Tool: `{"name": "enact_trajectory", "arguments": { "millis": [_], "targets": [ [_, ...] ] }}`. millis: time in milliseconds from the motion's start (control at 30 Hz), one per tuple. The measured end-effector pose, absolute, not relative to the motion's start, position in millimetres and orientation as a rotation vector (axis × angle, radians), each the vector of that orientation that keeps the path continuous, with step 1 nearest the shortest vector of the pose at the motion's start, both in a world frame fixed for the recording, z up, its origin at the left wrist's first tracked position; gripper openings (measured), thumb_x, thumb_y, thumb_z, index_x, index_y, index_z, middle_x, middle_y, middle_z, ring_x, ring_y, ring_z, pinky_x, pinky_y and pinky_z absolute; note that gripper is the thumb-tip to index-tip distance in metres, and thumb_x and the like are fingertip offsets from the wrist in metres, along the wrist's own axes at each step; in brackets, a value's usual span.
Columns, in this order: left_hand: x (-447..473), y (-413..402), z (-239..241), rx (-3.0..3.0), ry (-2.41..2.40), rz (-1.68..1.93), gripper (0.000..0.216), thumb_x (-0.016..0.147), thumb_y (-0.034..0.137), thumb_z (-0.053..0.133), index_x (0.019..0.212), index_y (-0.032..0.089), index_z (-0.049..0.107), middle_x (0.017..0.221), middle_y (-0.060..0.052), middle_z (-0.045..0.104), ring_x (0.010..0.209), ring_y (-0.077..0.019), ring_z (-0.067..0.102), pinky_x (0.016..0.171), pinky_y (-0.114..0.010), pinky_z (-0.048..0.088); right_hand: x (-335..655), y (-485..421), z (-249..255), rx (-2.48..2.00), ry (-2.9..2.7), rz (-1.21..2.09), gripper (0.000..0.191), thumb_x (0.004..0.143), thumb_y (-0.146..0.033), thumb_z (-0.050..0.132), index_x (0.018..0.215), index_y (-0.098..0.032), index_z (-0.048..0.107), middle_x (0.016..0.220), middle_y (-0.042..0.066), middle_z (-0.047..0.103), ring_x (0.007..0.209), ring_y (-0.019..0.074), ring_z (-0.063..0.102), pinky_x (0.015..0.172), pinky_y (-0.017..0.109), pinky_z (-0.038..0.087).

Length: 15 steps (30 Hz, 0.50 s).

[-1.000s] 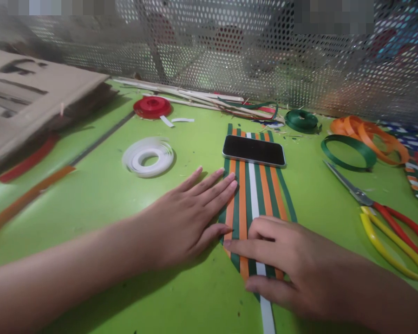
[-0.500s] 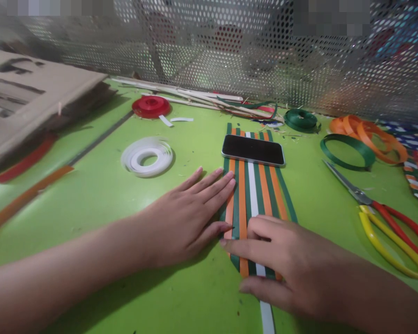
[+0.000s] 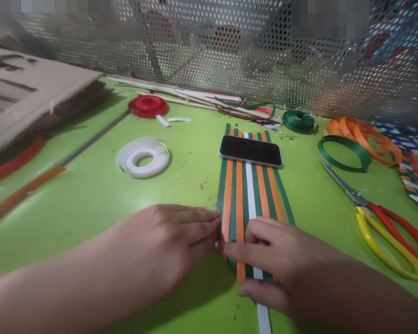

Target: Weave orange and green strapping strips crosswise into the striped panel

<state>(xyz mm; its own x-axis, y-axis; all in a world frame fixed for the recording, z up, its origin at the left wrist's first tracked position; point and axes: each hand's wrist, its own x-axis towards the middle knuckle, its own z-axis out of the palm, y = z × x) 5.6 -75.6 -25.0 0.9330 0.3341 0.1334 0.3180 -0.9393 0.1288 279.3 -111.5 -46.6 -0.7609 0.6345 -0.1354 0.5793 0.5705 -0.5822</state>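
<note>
Green, orange and white strips lie side by side on the green tabletop, running toward me. Across their far part rests a black-screened phone. At their left edge is my left hand, its fingers closed together in a pinch on the outermost green strip; the exact grip is partly hidden. My right hand lies over the near part of the strips. Its index finger stretches left across them, the thumb is spread apart, and the other fingers curl. One white strip sticks out farther toward me beneath the right thumb.
White, red and green rolls stand around the strips. Scissors lie at right, near orange coils and a green loop. Cardboard is at left; a perforated metal panel closes the back.
My left hand has drawn back toward me, from fingers spread over the strips to fingers closed at their left edge. My right hand has stayed nearly in place. The view has shifted slightly.
</note>
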Motion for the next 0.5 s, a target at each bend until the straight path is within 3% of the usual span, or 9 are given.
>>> {"name": "enact_trajectory", "arguments": {
  "millis": [133,300,500],
  "targets": [
    [4.8,-77.9,-24.5,2.991,0.496,0.216,0.050,0.111,0.015,0.033,0.119,0.017,0.082,0.124,-0.008,0.083,0.119,-0.0240,0.077,0.114,-0.033,0.057,279.3,-109.8,-43.3,-1.053,-2.700,0.980,0.042,0.106,-0.036,0.066,0.148,-0.030,0.063,0.111,0.004,0.065,0.099,0.0224,0.063,0.086,0.037,0.052],
    [6.9,-64.0,-19.4,2.849,0.430,0.269,0.049,0.115,0.015,0.033,0.115,0.016,0.082,0.122,-0.007,0.082,0.123,-0.0193,0.074,0.120,-0.029,0.050,279.3,-108.8,-39.5,-1.036,-2.711,1.029,0.028,0.112,-0.032,0.055,0.135,-0.028,0.069,0.109,0.004,0.066,0.100,0.0212,0.063,0.085,0.036,0.051],
    [1.9,-41.0,-37.5,2.569,0.378,0.445,0.024,0.111,0.024,0.058,0.107,0.020,0.082,0.120,-0.012,0.079,0.114,-0.0232,0.072,0.102,-0.037,0.059,281.3,-110.3,-41.1,-1.031,-2.655,1.043,0.030,0.111,-0.033,0.056,0.139,-0.030,0.068,0.113,0.003,0.065,0.103,0.0191,0.064,0.087,0.033,0.050]
  ]
}}
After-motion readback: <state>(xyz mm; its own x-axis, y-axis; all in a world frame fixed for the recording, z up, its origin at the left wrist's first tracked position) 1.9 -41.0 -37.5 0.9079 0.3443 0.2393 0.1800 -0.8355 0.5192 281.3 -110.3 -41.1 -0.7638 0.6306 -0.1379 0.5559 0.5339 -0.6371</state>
